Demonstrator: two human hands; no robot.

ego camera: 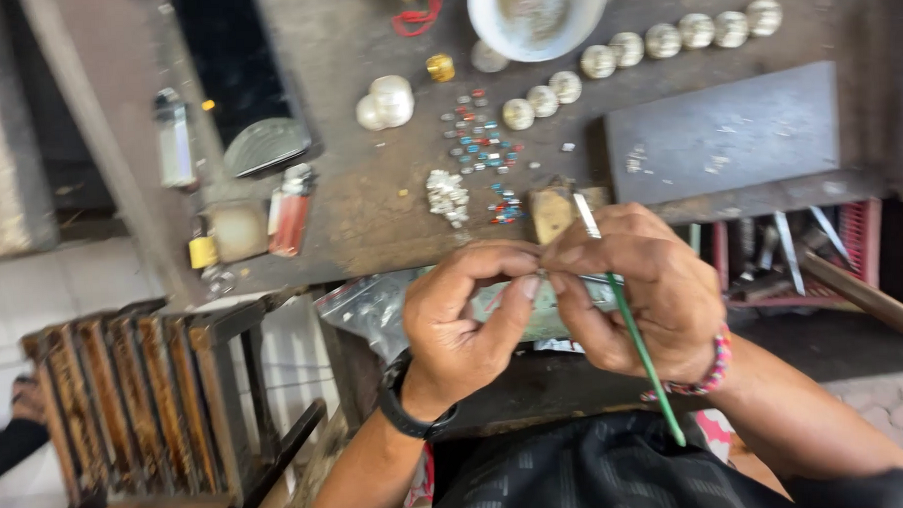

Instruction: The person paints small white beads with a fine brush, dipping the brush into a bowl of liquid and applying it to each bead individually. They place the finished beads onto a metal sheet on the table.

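We bring our left hand [464, 319] and right hand [638, 298] together just in front of our chest, fingertips pinched on a tiny piece [540, 274] too small to make out, held close so we can see it. The right hand also grips a slim green-handled tool [640, 353], its metal tip pointing up past the fingers. On the counter [370, 207] beyond the hands lie eleven silvery round beads [664, 39] in a curved row, two larger pearly ones [386, 101], scattered coloured stones [483, 143] and one white bowl [535, 16].
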